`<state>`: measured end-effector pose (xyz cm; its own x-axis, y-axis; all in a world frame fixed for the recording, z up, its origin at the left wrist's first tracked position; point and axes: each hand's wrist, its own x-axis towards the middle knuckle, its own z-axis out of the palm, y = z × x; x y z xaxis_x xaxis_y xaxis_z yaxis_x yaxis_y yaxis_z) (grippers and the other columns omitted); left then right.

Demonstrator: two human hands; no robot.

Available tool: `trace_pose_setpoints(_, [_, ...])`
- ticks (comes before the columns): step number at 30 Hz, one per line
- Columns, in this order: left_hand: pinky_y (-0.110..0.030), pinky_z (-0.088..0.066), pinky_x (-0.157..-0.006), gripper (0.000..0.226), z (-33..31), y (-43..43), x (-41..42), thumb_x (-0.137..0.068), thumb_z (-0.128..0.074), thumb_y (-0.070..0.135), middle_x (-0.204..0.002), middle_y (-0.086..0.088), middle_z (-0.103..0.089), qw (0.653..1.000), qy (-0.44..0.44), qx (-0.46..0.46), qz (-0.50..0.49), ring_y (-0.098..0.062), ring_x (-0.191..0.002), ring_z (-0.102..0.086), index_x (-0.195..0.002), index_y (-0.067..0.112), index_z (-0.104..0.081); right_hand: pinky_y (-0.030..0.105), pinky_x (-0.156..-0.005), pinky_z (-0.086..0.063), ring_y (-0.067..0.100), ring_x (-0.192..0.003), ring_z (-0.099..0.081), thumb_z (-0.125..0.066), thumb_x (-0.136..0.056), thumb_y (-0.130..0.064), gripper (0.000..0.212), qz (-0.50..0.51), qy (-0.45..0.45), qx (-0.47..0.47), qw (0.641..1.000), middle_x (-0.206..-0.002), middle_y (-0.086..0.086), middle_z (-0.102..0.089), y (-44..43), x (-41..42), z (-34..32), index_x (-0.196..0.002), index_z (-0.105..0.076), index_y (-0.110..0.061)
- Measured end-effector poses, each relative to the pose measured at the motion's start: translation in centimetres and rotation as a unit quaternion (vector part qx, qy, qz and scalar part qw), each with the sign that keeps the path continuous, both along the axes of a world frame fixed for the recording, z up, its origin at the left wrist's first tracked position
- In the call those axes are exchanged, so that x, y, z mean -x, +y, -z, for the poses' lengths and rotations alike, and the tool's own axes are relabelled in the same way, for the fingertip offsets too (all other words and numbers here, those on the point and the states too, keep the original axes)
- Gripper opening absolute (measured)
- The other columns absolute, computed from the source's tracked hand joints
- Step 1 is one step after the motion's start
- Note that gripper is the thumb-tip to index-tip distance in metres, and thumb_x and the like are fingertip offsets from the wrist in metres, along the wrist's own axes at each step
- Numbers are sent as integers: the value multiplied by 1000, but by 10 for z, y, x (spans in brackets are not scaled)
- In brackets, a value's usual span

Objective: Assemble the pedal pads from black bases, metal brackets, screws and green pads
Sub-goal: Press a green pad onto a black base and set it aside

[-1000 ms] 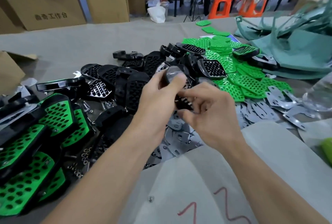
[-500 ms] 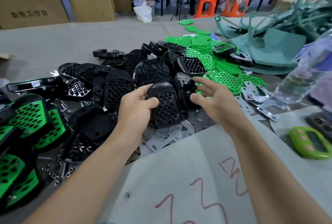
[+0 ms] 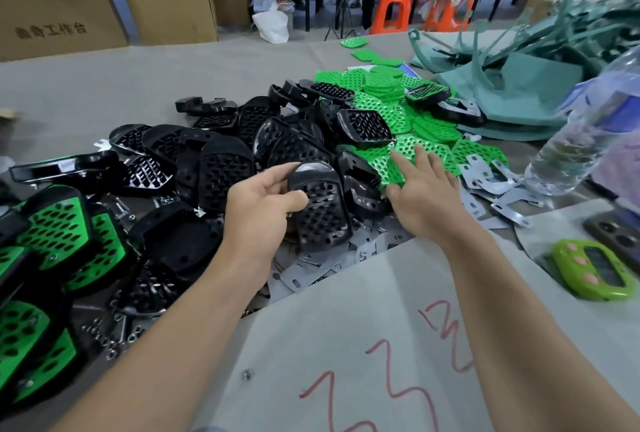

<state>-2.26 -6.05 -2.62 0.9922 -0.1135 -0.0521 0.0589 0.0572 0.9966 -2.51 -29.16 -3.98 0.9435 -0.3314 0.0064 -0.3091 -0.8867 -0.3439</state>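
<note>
On a parts-strewn table [image 3: 104, 92], a worker's left hand [image 3: 258, 213] grips a black base [image 3: 322, 213] by its edge above loose metal brackets [image 3: 304, 272]. The right hand [image 3: 424, 191], fingers straight and spread, holds nothing and lies on the green pads [image 3: 412, 151] just beside.

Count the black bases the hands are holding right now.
1. The left hand grips one black base near the middle, over the metal brackets. The right hand reaches open over the green pads, holding none. Other bases lie loose in the pile.
</note>
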Motion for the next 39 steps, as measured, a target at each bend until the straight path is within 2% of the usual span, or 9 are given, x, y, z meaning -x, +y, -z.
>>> trace_pose_setpoints(9, [-34, -48, -55, 33, -4, 2, 3, -53, -57, 5, -87, -7, -46, 997, 27, 69, 20, -26, -76, -43, -85, 14, -52, 44, -123, 3, 25, -156, 2, -43, -100, -32, 62, -32, 0, 1, 999, -170, 0, -4, 2, 0, 1, -158, -22, -40])
trace_pose_setpoints(14, [-33, -53, -60, 25, -6, 1, 6, -69, -61, 25, -88, -2, -72, 998, 39, 52, 19, -18, -77, -66, -89, 21, -76, 42, -123, -12, 28, -140, -40, -64, -96, -26, 32, -14, -117, -59, 991, -135, 7, -61, 4, 1, -1, -128, -61, -27])
trace_pose_setpoints(17, [-37, -61, -69, 18, -3, 1, 5, -83, -66, 22, -93, -5, -77, 999, 37, 26, 27, -22, -84, -73, -94, 20, -79, 42, -97, -44, 35, -92, -62, -60, -94, -16, 15, 39, -280, -78, 956, -88, 13, -72, 9, 3, -8, -96, -74, -9])
trace_pose_setpoints(21, [-53, -59, -92, 8, 0, 0, 4, -84, -70, 18, -90, -9, -77, 999, 40, 1, 1, -31, -93, -75, -85, 16, -78, 29, -58, -39, 14, -59, -42, -56, -100, -17, 28, 99, -443, -274, 848, -61, -1, -47, 21, 10, -27, -78, -65, -3])
trace_pose_setpoints(24, [-60, -58, -90, 16, 1, -3, 3, -75, -72, 27, -86, -8, -77, 999, 27, -20, -20, -33, -91, -74, -84, 17, -78, 28, -57, -48, 23, -56, -45, -55, -102, -17, 37, 71, -379, -504, 773, -65, 10, -49, 44, 17, -32, -80, -57, 12])
trace_pose_setpoints(26, [-63, -55, -93, 18, 1, -4, 2, -72, -72, 30, -89, -12, -76, 999, 15, -24, -35, -37, -94, -72, -84, 18, -78, 27, -45, -47, 17, -57, -59, -54, -102, -16, 33, 54, -304, -573, 759, -69, 5, -65, 61, 19, -32, -76, -70, -2])
trace_pose_setpoints(30, [-62, -52, -99, 21, 2, -4, 0, -77, -68, 31, -99, -15, -76, 999, 5, -4, -39, -40, -104, -69, -90, 21, -80, 19, -38, -39, 10, -52, -63, -54, -104, -18, 34, -12, -242, -598, 764, -72, 0, -74, 71, 19, -31, -79, -77, -14])
trace_pose_setpoints(35, [-55, -55, -98, 22, 1, -5, -1, -86, -61, 27, -98, -6, -79, 999, 3, 30, -25, -28, -102, -74, -94, 22, -82, 40, -66, -63, 24, -81, -77, -66, -96, -19, 23, -60, -218, -566, 793, -87, 7, -79, 72, 18, -26, -81, -83, -23])
trace_pose_setpoints(39, [-35, -59, -65, 31, 1, -4, 0, -93, -53, 27, -94, -10, -79, 997, 4, 78, -20, -26, -88, -77, -95, 19, -82, 51, -74, -63, 29, -82, -77, -73, -88, -18, 12, -70, -214, -562, 796, -85, 11, -78, 71, 21, -27, -79, -82, -19])
